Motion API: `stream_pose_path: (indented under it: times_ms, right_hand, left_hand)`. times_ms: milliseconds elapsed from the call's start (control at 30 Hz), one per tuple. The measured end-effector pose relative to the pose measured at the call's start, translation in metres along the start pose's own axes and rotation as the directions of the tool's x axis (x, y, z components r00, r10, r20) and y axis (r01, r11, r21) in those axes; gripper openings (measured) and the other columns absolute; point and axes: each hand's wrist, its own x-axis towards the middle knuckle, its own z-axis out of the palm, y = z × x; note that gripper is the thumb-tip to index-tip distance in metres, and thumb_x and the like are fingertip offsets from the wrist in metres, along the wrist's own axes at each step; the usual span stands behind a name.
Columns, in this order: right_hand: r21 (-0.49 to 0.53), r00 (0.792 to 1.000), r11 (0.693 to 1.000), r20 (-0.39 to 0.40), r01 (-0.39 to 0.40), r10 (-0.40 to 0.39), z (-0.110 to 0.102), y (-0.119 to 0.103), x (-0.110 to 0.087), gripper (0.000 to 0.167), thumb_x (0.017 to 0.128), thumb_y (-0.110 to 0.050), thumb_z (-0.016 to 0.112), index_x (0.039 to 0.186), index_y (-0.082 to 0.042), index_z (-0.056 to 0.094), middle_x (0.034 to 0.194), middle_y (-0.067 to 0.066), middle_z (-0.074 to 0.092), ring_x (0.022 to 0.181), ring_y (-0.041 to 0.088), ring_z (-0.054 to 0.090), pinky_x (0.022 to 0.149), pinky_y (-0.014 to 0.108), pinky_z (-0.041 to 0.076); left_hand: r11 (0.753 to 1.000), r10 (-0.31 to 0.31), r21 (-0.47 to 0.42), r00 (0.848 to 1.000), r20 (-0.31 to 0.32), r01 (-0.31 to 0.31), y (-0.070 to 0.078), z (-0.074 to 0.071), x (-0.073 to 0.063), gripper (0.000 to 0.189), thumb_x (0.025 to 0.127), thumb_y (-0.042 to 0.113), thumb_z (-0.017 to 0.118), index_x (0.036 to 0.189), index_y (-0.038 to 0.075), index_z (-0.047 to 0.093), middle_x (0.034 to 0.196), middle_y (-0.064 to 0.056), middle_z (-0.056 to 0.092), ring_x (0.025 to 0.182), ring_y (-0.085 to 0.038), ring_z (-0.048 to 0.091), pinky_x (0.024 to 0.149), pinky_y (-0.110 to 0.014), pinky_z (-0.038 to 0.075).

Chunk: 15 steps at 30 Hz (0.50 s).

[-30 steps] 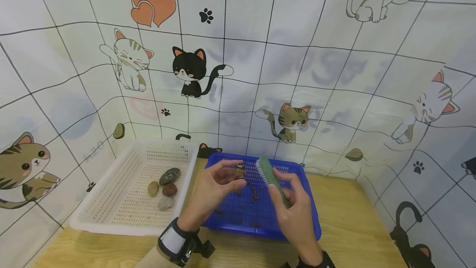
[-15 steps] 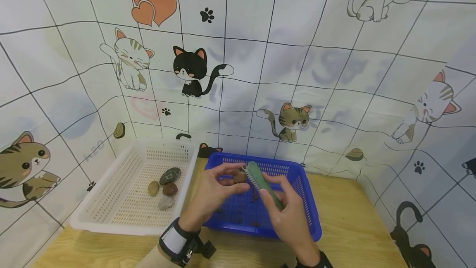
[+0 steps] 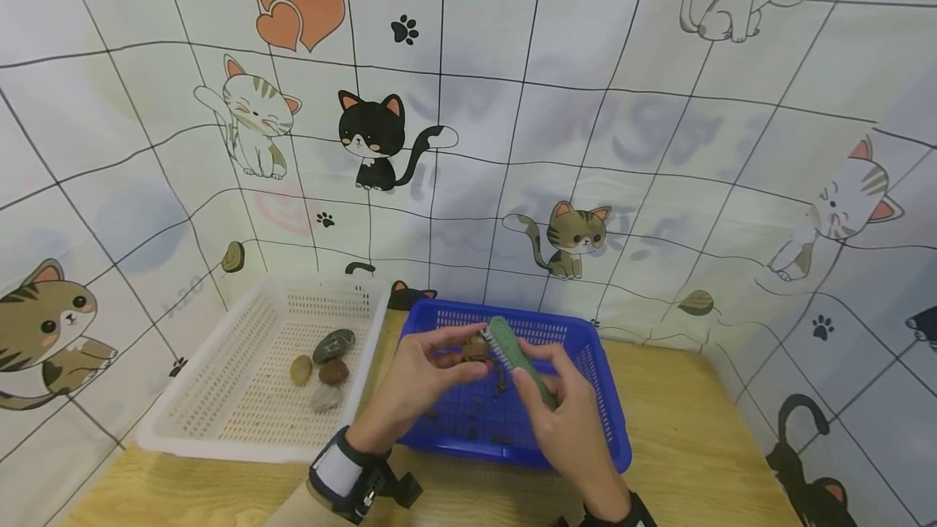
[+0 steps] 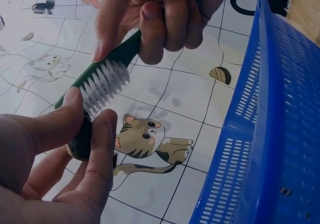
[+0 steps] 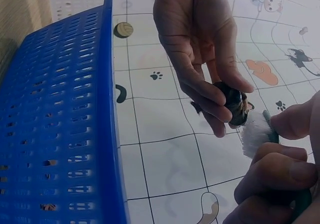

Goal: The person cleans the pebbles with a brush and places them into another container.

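Observation:
My left hand (image 3: 417, 372) pinches a small stone (image 5: 232, 103) between thumb and fingers, over the blue basket (image 3: 505, 457). The stone looks brown in the head view and dark and glossy in the wrist views; the fingers hide part of it. In my right hand (image 3: 571, 409) is a green scrubbing brush (image 3: 521, 360), gripped by its handle with the thumb along its back. Its white bristles (image 4: 106, 83) face the stone and sit right at its edge, by the left fingertips. Brown crumbs of dirt (image 3: 501, 385) lie on the basket's floor.
Left of the blue basket stands a white basket (image 3: 220, 452) with several stones: a dark veined one (image 3: 334, 345), a yellowish one (image 3: 301, 370), a brown one (image 3: 333, 372) and a pale one (image 3: 326, 398). Both baskets rest on a wooden table (image 3: 673, 413) against a cat-patterned wall covering (image 3: 476, 145).
The brush has moved left and slightly down, from beside the stone to right against it. The stone has turned in the left fingers. Both baskets stay put.

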Motion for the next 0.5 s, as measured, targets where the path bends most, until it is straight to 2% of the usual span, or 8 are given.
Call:
stream_pose_path:
  times_ms: [133,200,300,500]
  right_hand:
    - [-0.012,0.999,0.999,-0.013,-0.031,0.031,0.0002,-0.0009,0.001,0.034,0.119,-0.016,0.07,0.153,-0.017,0.068,0.056,-0.016,0.038,0.042,-0.011,0.026,0.036,0.012,0.023]
    - [-0.022,0.999,0.999,-0.017,-0.041,0.04,0.0001,-0.0013,0.0014,0.034,0.119,-0.018,0.07,0.152,-0.018,0.068,0.056,-0.015,0.037,0.042,-0.01,0.026,0.036,0.013,0.023]
    - [-0.03,0.998,0.998,-0.02,-0.055,0.054,-0.0004,-0.0011,0.002,0.034,0.119,-0.019,0.07,0.153,-0.018,0.068,0.056,-0.015,0.037,0.042,-0.009,0.025,0.036,0.013,0.023]
    - [-0.028,0.999,0.999,-0.038,-0.034,0.033,-0.0003,-0.0011,0.0013,0.033,0.119,-0.017,0.07,0.152,-0.017,0.069,0.056,-0.014,0.038,0.042,-0.01,0.025,0.036,0.012,0.024]
  left_hand:
    - [0.998,0.041,-0.051,0.997,0.069,-0.038,-0.0001,-0.0022,0.0005,0.058,0.106,0.006,0.086,0.162,0.011,0.069,0.16,-0.019,0.074,0.135,-0.029,0.081,0.109,-0.029,0.068]
    - [0.997,0.049,-0.059,0.996,0.075,-0.045,0.0,-0.0024,0.0008,0.059,0.106,0.006,0.086,0.162,0.009,0.068,0.158,-0.02,0.074,0.132,-0.026,0.082,0.108,-0.027,0.068]
    - [0.997,0.038,-0.065,0.998,0.045,-0.035,0.0003,-0.0017,0.0016,0.061,0.102,0.005,0.09,0.16,0.011,0.071,0.16,-0.018,0.073,0.131,-0.027,0.083,0.106,-0.03,0.07]
    - [0.999,-0.009,-0.034,0.999,-0.036,0.007,0.0009,-0.0006,0.0019,0.065,0.096,0.01,0.098,0.156,0.023,0.076,0.169,-0.01,0.066,0.137,-0.037,0.079,0.105,-0.036,0.071]
